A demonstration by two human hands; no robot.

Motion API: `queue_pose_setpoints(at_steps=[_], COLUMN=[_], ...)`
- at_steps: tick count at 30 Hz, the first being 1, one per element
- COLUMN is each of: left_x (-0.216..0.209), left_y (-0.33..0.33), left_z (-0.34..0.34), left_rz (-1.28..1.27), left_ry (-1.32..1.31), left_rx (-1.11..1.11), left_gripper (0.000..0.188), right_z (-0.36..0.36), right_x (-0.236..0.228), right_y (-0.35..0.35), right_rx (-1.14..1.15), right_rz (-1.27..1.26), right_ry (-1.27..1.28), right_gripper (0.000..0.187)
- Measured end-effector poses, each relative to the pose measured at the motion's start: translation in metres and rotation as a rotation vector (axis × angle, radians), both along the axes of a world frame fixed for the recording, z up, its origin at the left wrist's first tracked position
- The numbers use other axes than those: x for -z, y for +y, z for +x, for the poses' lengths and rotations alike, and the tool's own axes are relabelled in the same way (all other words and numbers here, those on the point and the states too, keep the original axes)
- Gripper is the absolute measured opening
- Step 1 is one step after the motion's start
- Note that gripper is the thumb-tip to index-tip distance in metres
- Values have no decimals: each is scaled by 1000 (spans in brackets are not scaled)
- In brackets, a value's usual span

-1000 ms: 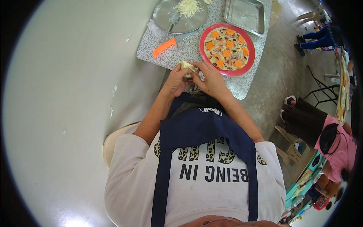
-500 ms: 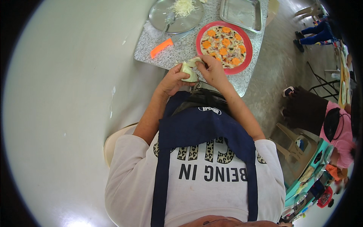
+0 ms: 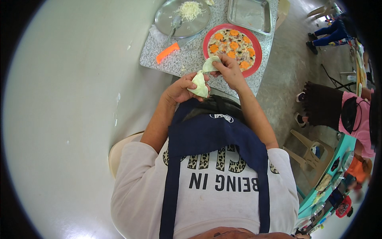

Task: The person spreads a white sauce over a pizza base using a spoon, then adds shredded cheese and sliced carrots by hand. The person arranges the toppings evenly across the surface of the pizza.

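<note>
My left hand point(image 3: 179, 91) grips a pale green piece of cabbage point(image 3: 200, 85) close to my apron, thumb across its face. Between the thumb and fingers of my right hand point(image 3: 231, 72) is a thin, curved cabbage leaf point(image 3: 211, 63). Leaf and piece meet at a narrow point; whether they are still joined I cannot tell. Just beyond my right hand lies a red plate point(image 3: 260, 51) bearing a flat round pizza point(image 3: 223, 46) topped with orange flower-shaped slices. A knife with an orange handle point(image 3: 168, 53) rests on the speckled table point(image 3: 193, 53), left of the plate.
At the far left, a round metal tray point(image 3: 161, 20) carries pale shreds point(image 3: 190, 10) and a spoon point(image 3: 176, 23). A rectangular metal pan point(image 3: 250, 16) stands behind the plate. To the right are a plastic chair point(image 3: 314, 155), a person in pink point(image 3: 354, 115) and a cluttered green table point(image 3: 344, 147).
My right hand has lifted the cabbage leaf up and away from the piece, so it shows more fully. My left hand has turned the piece, its broad face now more visible.
</note>
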State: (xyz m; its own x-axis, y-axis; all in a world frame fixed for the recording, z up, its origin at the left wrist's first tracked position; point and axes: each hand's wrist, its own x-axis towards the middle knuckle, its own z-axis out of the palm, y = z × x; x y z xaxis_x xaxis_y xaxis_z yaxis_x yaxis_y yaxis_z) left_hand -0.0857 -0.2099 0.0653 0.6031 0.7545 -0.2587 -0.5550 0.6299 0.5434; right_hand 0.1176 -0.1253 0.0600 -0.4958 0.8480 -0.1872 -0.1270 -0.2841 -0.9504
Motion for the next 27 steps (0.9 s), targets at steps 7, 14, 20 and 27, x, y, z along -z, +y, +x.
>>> queue_pose_setpoints(at_steps=[7,14,20,27], left_x=[-1,41,78,105], left_y=[-13,68,188,250], left_z=[2,-29,-62,-75], left_rz=[-16,34,597,785], left_ry=[52,689,1640,2012], left_rx=[-77,-483,-376,-206], left_gripper=[52,44,49,54], right_z=[20,33,27,-2], right_x=[8,11,10,-6], right_y=[-1,-14,-8,6], right_rx=[194,221,221,237], right_rz=[-85,-117,-146,-202], right_ry=[11,-69,-92,-77], right_gripper=[19,22,19,23])
